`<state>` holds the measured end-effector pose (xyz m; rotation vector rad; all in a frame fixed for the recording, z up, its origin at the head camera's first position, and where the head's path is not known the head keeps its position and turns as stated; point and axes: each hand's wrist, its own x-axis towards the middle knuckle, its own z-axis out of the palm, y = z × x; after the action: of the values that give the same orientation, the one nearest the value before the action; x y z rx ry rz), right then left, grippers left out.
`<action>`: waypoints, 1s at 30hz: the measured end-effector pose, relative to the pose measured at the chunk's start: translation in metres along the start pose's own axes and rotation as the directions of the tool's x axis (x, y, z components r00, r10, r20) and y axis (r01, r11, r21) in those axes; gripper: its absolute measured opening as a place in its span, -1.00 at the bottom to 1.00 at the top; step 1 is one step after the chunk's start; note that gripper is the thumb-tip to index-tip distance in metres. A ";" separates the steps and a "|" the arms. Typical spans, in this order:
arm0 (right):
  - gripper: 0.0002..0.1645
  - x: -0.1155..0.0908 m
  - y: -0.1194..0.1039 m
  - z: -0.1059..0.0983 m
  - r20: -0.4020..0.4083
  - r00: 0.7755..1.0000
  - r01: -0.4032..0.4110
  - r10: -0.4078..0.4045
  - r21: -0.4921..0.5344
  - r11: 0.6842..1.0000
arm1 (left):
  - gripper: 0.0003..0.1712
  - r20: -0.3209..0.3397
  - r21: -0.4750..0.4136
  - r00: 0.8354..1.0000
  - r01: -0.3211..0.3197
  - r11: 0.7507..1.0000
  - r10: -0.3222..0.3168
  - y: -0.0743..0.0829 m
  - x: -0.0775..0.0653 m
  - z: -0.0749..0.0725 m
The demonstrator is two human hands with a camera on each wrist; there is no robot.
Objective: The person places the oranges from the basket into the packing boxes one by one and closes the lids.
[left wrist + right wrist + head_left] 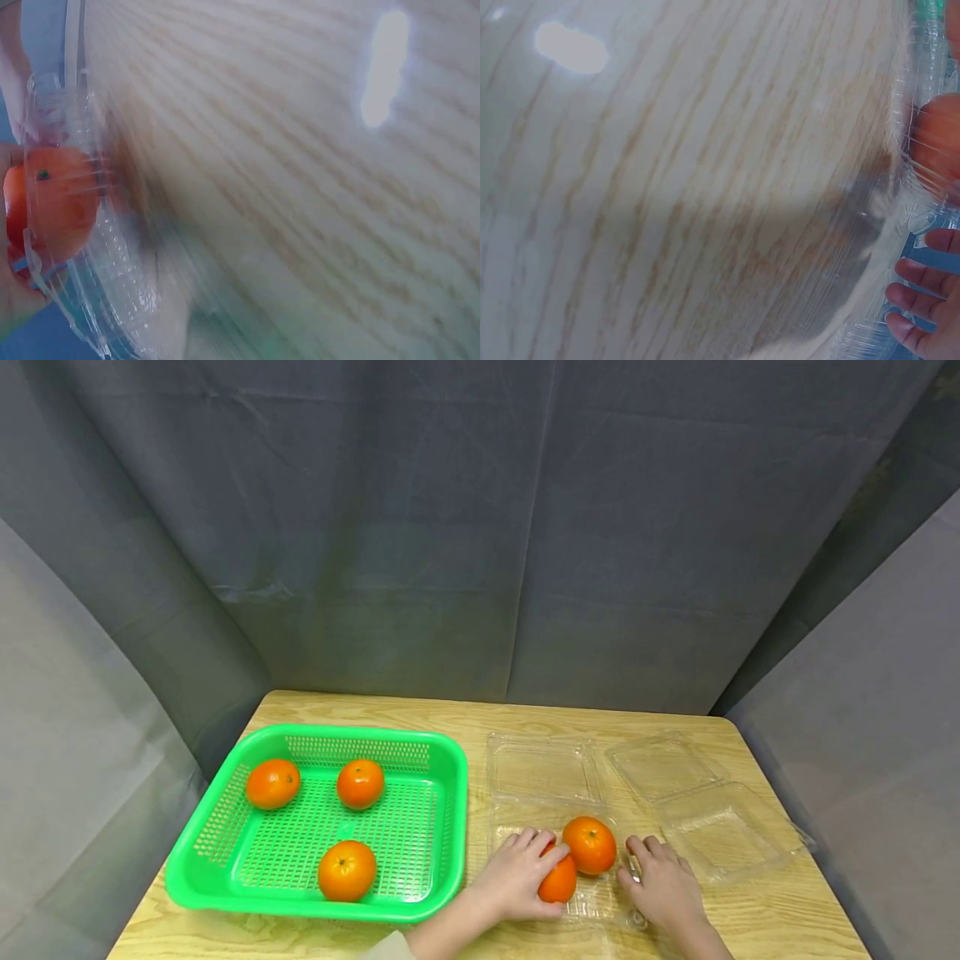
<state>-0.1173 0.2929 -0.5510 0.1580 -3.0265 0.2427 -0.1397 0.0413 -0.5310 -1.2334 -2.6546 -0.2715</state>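
Note:
My left hand (517,881) grips an orange (557,878) in the near half of an opened clear plastic clamshell box (545,768). Against its right side sits a second orange (590,845) in the same half. The left wrist view shows an orange (61,206) with a green stem spot through the clear wall, fingers around it. My right hand (663,889) lies at the box's right edge, holding nothing. In the right wrist view its fingers (915,300) are spread and loosely bent beside the plastic rim.
A green slotted basket (453,793) stands on the left of the wooden table (480,714) with three oranges inside, one (347,871) near its front. Another opened clear box (731,827) lies at the right. Grey cloth (420,543) hangs behind and at both sides.

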 end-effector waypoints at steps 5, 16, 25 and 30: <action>-0.59 0.000 0.000 -0.001 0.004 1.000 -0.002 0.002 0.000 1.000 | -0.18 0.003 -0.024 1.000 0.026 0.999 -0.026 0.006 0.002 0.004; -0.58 0.000 -0.001 -0.001 -0.005 1.000 0.001 -0.001 -0.006 1.000 | -0.18 0.068 -0.093 0.994 0.096 0.991 -0.090 0.014 0.008 0.008; -0.59 0.001 0.000 0.000 -0.020 1.000 0.008 -0.008 -0.007 1.000 | -0.22 0.119 -0.130 0.984 0.147 0.981 -0.132 0.019 0.008 0.010; -0.59 0.001 0.000 0.000 -0.008 1.000 0.000 0.000 0.000 1.000 | -0.23 0.143 -0.134 0.980 0.157 0.978 -0.138 0.020 0.010 0.010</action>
<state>-0.1181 0.2925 -0.5512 0.1560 -3.0185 0.2428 -0.1317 0.0632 -0.5361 -1.1311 -2.8928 -0.4264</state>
